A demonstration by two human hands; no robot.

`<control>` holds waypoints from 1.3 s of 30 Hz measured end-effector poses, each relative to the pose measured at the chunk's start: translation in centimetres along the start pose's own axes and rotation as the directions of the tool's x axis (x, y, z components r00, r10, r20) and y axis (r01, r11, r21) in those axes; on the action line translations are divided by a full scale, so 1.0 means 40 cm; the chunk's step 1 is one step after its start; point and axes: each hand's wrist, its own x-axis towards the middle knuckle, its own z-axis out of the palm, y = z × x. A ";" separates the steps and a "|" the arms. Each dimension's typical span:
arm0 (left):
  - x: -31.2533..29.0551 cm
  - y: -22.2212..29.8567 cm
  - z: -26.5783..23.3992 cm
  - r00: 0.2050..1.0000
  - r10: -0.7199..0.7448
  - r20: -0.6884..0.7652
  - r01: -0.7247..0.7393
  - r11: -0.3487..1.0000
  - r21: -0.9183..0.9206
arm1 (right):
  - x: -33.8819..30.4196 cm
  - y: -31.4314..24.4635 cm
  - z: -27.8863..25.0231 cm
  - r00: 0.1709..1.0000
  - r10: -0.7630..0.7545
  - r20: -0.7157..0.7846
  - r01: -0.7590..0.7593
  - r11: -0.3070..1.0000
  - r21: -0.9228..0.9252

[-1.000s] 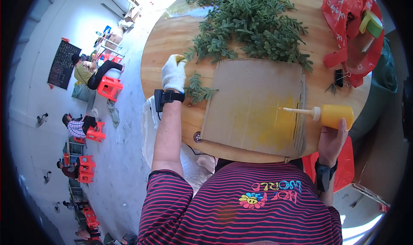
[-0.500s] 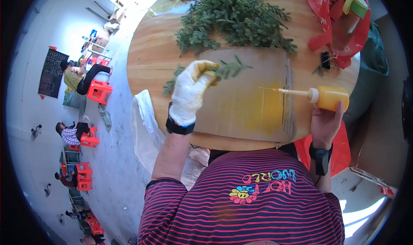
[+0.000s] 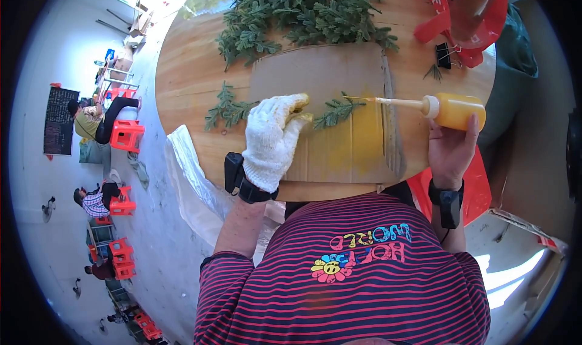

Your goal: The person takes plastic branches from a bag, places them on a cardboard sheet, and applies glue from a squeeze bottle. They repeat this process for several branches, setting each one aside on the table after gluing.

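My left hand [image 3: 274,136], in a white knit glove with yellow-stained fingertips, is closed at the stem end of a small green needle-leaf sprig [image 3: 337,112]. The exact pinch is hidden by the glove. In my bare right hand [image 3: 451,154] lies a squeeze bottle [image 3: 459,111] of yellow liquid, tipped on its side. Its long thin nozzle points left, and the tip meets or nearly meets the sprig's upper end. Beneath both is a cardboard sheet [image 3: 291,78] with yellow stains. A second sprig [image 3: 227,107] rests on the table left of the glove.
A heap of green sprigs [image 3: 303,15] covers the far side of the round wooden table [image 3: 182,78]. At far right are a red plastic bag [image 3: 433,12] and a black binder clip [image 3: 444,55]. People sit by red stools [image 3: 127,136] along the left.
The sprig has come nearer the bottle, so the nozzle tip is now at its end. My left hand has turned and lowered slightly. The whole view has shifted a little.
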 end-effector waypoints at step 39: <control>0.014 0.034 0.089 0.990 -0.049 0.130 0.047 0.999 0.019 | 0.005 -0.040 0.045 0.973 -0.069 0.221 0.151 0.911 -0.383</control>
